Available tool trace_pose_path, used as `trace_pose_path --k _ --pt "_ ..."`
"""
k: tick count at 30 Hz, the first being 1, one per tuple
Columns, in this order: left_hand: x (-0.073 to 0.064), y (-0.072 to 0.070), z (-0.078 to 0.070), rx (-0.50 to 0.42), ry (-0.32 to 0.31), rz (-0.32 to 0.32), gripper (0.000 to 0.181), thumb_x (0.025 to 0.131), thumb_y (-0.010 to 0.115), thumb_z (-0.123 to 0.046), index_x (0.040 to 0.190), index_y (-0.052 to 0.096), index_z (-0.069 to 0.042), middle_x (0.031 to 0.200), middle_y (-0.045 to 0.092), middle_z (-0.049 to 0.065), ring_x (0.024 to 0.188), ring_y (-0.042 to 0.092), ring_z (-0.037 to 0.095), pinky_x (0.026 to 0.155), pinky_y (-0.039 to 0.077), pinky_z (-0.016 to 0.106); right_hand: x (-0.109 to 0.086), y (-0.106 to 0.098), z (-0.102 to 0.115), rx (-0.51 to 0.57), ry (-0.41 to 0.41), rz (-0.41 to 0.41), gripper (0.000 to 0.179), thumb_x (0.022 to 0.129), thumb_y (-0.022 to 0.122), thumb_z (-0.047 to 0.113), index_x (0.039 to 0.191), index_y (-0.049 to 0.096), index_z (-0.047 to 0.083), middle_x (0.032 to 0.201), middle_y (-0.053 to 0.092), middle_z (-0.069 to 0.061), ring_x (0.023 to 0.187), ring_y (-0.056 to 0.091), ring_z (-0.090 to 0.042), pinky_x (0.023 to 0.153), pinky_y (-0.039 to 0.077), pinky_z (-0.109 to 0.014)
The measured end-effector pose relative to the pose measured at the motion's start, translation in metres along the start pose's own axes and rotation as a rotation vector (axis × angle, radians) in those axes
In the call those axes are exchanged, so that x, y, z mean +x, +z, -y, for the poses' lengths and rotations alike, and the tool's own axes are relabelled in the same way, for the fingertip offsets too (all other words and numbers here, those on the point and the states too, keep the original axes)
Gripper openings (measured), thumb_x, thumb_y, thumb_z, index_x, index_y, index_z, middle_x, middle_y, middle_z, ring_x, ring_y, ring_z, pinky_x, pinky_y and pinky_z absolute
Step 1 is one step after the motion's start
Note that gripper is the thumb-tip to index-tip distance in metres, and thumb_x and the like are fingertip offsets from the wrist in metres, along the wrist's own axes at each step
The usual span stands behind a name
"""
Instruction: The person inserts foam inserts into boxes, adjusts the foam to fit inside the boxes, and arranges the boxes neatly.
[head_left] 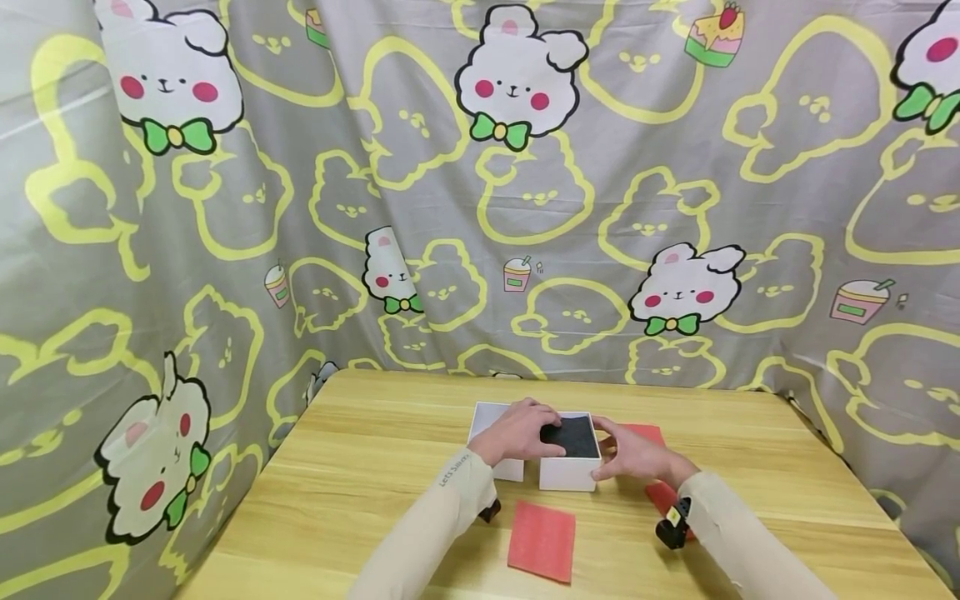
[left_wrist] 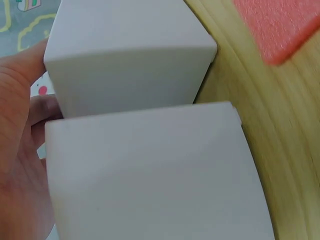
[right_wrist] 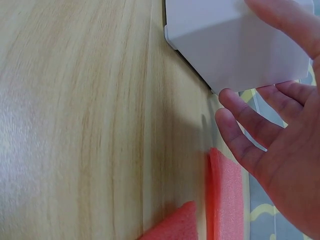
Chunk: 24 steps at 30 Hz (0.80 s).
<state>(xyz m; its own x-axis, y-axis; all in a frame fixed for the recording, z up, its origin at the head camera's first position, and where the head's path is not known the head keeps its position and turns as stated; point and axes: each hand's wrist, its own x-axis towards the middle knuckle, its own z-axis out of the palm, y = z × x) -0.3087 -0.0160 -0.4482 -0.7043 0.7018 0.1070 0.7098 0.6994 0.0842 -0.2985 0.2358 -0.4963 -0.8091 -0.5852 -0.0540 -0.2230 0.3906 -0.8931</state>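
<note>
A white box (head_left: 568, 475) stands on the table with a flat black sheet or pad (head_left: 573, 437) filling its top. My left hand (head_left: 521, 429) reaches over from the left, its fingertips on the black pad and its thumb at the near rim. Around the right side of the same box, my right hand (head_left: 633, 450) holds with the thumb near the front corner and the fingers toward the back. A second white box (head_left: 487, 412) stands just left of it, partly hidden by my left hand and sleeve. The left wrist view shows both white boxes (left_wrist: 150, 175) close together.
One red foam sheet (head_left: 542, 542) lies in front of the boxes. More red foam pieces (head_left: 647, 432) lie to the right, partly under my right forearm; one (right_wrist: 225, 200) shows beside my fingers. A patterned curtain (head_left: 562, 208) hangs behind the wooden table (head_left: 360, 467).
</note>
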Motion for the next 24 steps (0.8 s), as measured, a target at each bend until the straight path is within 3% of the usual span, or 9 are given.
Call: trace_pose_path --k 9,24 --pt "-0.0075 -0.0059 0.006 0.0 -0.065 -0.002 0.053 0.082 0.064 -0.056 0.119 0.065 -0.019 0.124 0.058 -0.007 0.119 0.046 0.019 0.099 0.035 0.037 0.0006 -0.0002 0.0002 0.016 -0.005 -0.008 0.101 0.074 0.081 0.012 0.147 0.014 -0.006 0.136 0.037 -0.028 0.111 0.05 -0.038 0.083 0.048 -0.038" --pt "-0.0067 -0.0029 0.0058 0.002 -0.086 0.009 0.048 0.084 0.06 -0.056 0.116 0.066 -0.021 0.126 0.058 -0.007 0.119 0.046 0.02 0.099 0.035 0.038 -0.0008 -0.0003 0.0027 0.029 0.006 -0.009 0.099 0.075 0.08 0.011 0.147 0.014 -0.005 0.138 0.035 -0.028 0.111 0.049 -0.037 0.084 0.048 -0.04"
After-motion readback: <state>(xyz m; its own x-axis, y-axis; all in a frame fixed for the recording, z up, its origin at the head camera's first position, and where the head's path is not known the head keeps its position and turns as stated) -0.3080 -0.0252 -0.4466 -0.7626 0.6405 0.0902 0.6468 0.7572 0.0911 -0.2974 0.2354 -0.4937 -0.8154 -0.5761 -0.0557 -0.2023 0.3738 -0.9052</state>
